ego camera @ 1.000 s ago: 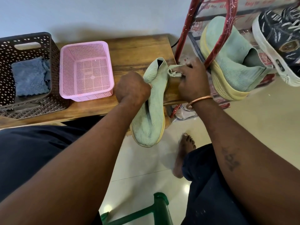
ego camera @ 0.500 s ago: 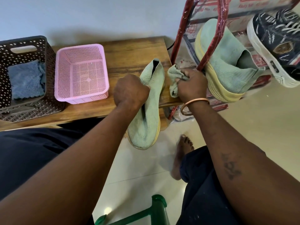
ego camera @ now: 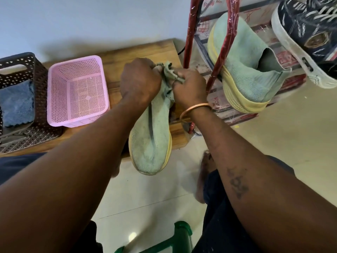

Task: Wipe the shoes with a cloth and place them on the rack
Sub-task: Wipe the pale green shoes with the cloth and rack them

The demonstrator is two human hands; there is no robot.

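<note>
Where the two hands meet, over the far right part of the worktop (ego camera: 116, 57), everything else is set around them.

Left hand: the left hand (ego camera: 139, 80) grips the heel end of the green shoe (ego camera: 151, 141), fingers curled shut on its collar.

Right hand: the right hand (ego camera: 189, 86) is bunched on the cloth (ego camera: 170, 72), fingers clamped on it and pressing it against the shoe's opening; a bangle (ego camera: 195, 108) sits on the wrist.

Green shoe: held with its toe pointing to 6 o'clock, out past the worktop's near edge and above the floor (ego camera: 291, 143); its heel end is between the two hands.

Cloth: a small pale green rag, crumpled, touching both hands at 12 o'clock from the shoe.

Second green shoe (ego camera: 242, 64): at 2 o'clock from the hands, lying tilted on the rack (ego camera: 228, 42) behind a red bar.

Dark sneaker (ego camera: 308, 37): at 3 o'clock from that shoe, also on the rack, well apart from the hands.

Pink basket (ego camera: 54, 92): at 9 o'clock from the hands, on the worktop.

Brown basket (ego camera: 41, 84): just beside the pink one, further toward 9 o'clock, with a blue towel (ego camera: 16, 103) inside.
</note>
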